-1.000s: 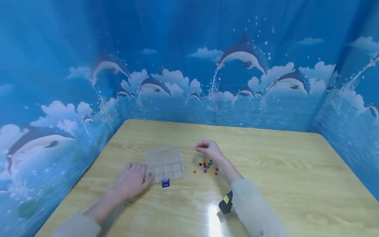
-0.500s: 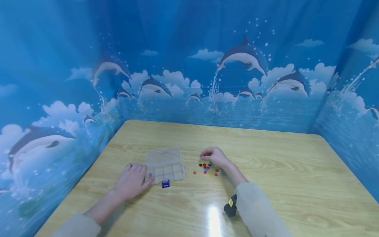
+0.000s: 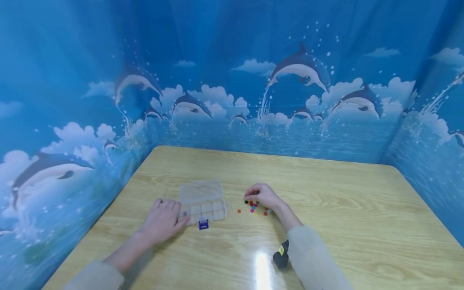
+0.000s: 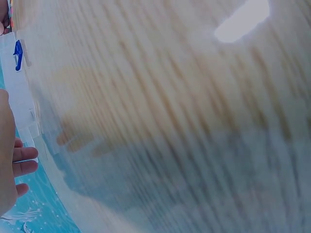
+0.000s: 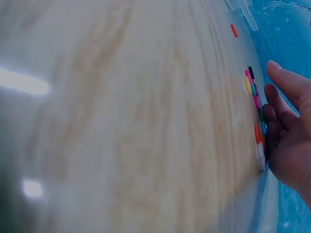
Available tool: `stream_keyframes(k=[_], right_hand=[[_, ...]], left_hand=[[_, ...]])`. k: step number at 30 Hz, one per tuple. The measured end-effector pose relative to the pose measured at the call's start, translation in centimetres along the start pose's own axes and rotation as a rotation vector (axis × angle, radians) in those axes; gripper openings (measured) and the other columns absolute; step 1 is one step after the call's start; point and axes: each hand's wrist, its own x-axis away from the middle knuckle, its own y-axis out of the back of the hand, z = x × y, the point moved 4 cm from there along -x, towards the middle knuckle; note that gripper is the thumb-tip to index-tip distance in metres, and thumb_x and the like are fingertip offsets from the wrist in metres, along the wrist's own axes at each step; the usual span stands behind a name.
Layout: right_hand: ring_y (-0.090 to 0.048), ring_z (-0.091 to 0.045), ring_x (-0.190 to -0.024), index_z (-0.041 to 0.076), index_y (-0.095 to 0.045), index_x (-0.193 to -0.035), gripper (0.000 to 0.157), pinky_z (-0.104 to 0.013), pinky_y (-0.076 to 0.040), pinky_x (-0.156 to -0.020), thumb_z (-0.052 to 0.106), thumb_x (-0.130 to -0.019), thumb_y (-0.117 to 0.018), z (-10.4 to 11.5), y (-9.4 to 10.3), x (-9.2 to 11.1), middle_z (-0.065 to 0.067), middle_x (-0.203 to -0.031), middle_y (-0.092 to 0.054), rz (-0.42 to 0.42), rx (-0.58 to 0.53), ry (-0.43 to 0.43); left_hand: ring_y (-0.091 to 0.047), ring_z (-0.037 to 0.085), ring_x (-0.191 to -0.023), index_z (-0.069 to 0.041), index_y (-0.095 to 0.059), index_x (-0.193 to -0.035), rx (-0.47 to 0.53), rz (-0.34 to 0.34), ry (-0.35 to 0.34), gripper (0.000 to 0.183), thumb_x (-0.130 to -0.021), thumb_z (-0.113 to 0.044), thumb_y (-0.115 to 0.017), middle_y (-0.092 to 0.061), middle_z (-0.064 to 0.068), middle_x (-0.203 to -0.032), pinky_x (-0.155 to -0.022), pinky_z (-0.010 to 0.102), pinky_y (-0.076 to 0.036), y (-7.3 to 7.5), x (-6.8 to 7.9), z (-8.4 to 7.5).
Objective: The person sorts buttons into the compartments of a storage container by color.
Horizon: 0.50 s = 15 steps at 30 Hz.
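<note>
A clear plastic compartment box [image 3: 206,208] lies on the table with its lid [image 3: 200,191] folded back and a blue latch [image 3: 204,224] at the front. My left hand [image 3: 164,220] rests at its left end, thumb reaching over the front left corner. A small dark piece [image 3: 185,214] shows in the leftmost compartment. To the right, several small coloured discs [image 3: 252,207], like buttons, lie scattered. My right hand [image 3: 266,196] is low over their far side, fingers bent downward. In the right wrist view, thumb and index finger are apart, with nothing visible between them.
A lone orange disc [image 3: 239,211] lies between the box and the pile. Beside the right sleeve [image 3: 315,255] is a black device [image 3: 280,257] with a yellow mark. A blue dolphin curtain [image 3: 232,72] stands around the wooden table [image 3: 348,201].
My right hand has come down and slightly right onto the far side of the coloured discs, covering some of them. The left hand and the box stay in place.
</note>
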Motion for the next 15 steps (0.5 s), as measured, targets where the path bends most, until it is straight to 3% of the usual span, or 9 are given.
stream_keyframes(k=[10,15], right_hand=[[-0.051,-0.016,-0.086,0.006,-0.07,-0.089,0.007,-0.032,-0.045,-0.075,0.006,-0.082,-0.068,0.15,-0.21,0.04,-0.003,-0.094,-0.056,0.048,0.094,0.096],[-0.051,-0.016,-0.085,0.006,-0.07,-0.088,0.007,-0.032,-0.045,-0.074,0.005,-0.082,-0.068,0.23,-0.35,0.13,-0.003,-0.094,-0.055,0.054,0.104,0.102]], left_hand=[[-0.054,0.034,-0.1,0.001,-0.057,-0.097,0.007,0.015,0.006,0.049,-0.091,-0.047,-0.049,-0.06,0.018,-0.099,-0.089,0.052,-0.036,0.19,-0.02,0.01],[-0.054,0.033,-0.099,0.001,-0.057,-0.097,0.005,0.012,0.005,0.049,-0.091,-0.047,-0.05,-0.06,0.017,-0.099,-0.089,0.052,-0.036,0.12,0.07,-0.01]])
